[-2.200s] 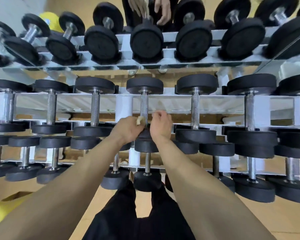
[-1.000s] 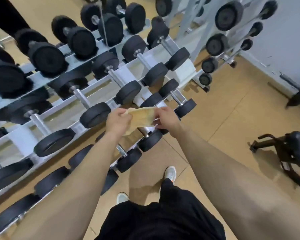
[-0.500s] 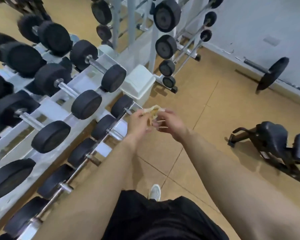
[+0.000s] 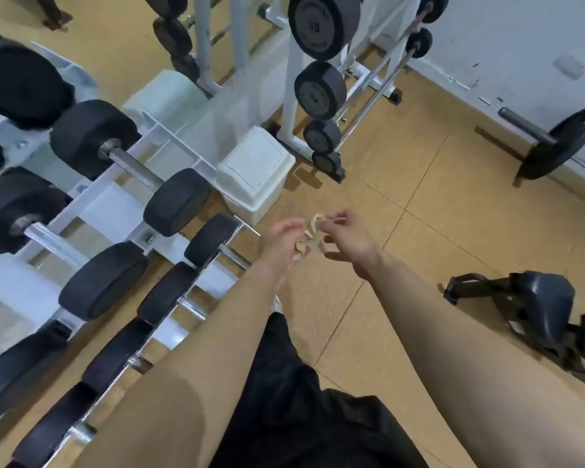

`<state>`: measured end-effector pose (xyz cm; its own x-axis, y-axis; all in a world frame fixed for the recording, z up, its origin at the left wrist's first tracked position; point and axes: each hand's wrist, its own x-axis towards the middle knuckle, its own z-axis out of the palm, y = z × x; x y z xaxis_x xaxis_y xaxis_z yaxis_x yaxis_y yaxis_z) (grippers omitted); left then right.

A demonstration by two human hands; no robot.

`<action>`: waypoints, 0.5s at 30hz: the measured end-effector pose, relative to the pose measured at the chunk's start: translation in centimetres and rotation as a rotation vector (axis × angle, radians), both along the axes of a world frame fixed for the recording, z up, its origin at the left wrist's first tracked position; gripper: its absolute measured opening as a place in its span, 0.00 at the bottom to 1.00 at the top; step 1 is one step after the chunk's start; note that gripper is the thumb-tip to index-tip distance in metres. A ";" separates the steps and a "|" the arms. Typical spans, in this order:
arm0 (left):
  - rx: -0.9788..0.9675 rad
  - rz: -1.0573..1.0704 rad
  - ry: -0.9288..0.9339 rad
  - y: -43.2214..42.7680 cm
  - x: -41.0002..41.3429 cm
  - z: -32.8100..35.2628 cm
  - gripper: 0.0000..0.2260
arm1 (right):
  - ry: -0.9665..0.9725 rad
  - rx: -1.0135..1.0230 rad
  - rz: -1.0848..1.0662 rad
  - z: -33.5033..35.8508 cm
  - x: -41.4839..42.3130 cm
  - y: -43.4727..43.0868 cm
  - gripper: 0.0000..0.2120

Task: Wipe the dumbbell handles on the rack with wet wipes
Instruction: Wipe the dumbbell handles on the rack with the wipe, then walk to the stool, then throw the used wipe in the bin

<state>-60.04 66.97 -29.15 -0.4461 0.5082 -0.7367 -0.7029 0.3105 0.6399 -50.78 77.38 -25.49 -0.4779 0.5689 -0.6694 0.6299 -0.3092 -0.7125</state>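
- My left hand (image 4: 281, 243) and right hand (image 4: 350, 244) both pinch the scrunched-up wet wipe (image 4: 309, 231) between them, over the floor (image 4: 419, 231).
- The dumbbells (image 4: 132, 163) sit on the rack (image 4: 112, 211) to my left.
- A white bin (image 4: 254, 170) stands past it.

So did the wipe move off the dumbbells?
Yes. The wipe, between the left hand and right hand, has left the rack for the floor by the white bin.

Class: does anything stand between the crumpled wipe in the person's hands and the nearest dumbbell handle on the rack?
Nothing visible does. The left hand and right hand pinch the wipe above the floor; the nearest dumbbell handle lies just beside the left hand, only air between.
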 end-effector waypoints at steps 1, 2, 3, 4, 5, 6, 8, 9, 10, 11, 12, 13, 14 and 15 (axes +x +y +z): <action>-0.011 -0.005 0.003 1.5 -0.9 -0.4 0.08 | 0.005 -0.076 -0.049 -0.4 -1.2 1.3 0.19; -0.032 0.003 0.009 2.8 -1.9 -0.9 0.07 | -0.002 -0.139 -0.065 -0.9 -2.6 2.4 0.18; -0.056 0.013 0.027 4.3 -3.0 -1.6 0.07 | -0.012 -0.162 -0.049 -1.8 -4.0 3.6 0.15; -0.080 0.019 0.046 5.8 -4.2 -2.1 0.06 | -0.025 -0.149 -0.021 -2.8 -5.4 4.8 0.11; -0.100 0.022 0.066 7.0 -5.3 -2.8 0.06 | -0.040 -0.124 -0.009 -3.9 -6.9 5.9 0.09; -0.112 0.022 0.086 8.1 -6.5 -3.7 0.06 | -0.051 -0.101 -0.024 -5.2 -8.4 6.9 0.09; -0.145 0.004 0.120 10.1 -8.9 -5.9 0.06 | -0.055 -0.088 -0.090 -8.0 -11.1 8.7 0.06; -0.178 -0.007 0.128 11.0 -10.1 -7.3 0.06 | -0.059 -0.093 -0.122 -9.5 -12.3 9.5 0.04; -0.224 -0.019 0.127 11.8 -11.4 -8.8 0.06 | -0.059 -0.107 -0.152 -11.0 -13.5 10.4 0.02; -0.267 -0.023 0.136 12.6 -12.8 -10.5 0.06 | -0.058 -0.122 -0.174 -12.8 -14.7 11.2 0.02; -0.305 -0.031 0.163 13.3 -14.3 -12.4 0.07 | -0.062 -0.132 -0.179 -14.8 -16.0 12.1 0.03; -0.347 -0.057 0.205 13.9 -15.8 -14.7 0.08 | -0.068 -0.138 -0.173 -17.0 -17.3 13.0 0.04; -0.387 -0.102 0.252 14.4 -17.2 -17.1 0.09 | -0.072 -0.132 -0.157 -19.3 -18.4 13.8 0.05; -0.427 -0.158 0.290 14.9 -18.6 -19.4 0.09 | -0.078 -0.126 -0.138 -21.6 -19.6 14.6 0.05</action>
<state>-78.63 81.91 -48.57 -0.6044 0.2677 -0.7504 -0.4396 0.6735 0.5943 -70.37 92.03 -47.10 -0.3449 0.5344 -0.7716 0.6272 -0.4804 -0.6130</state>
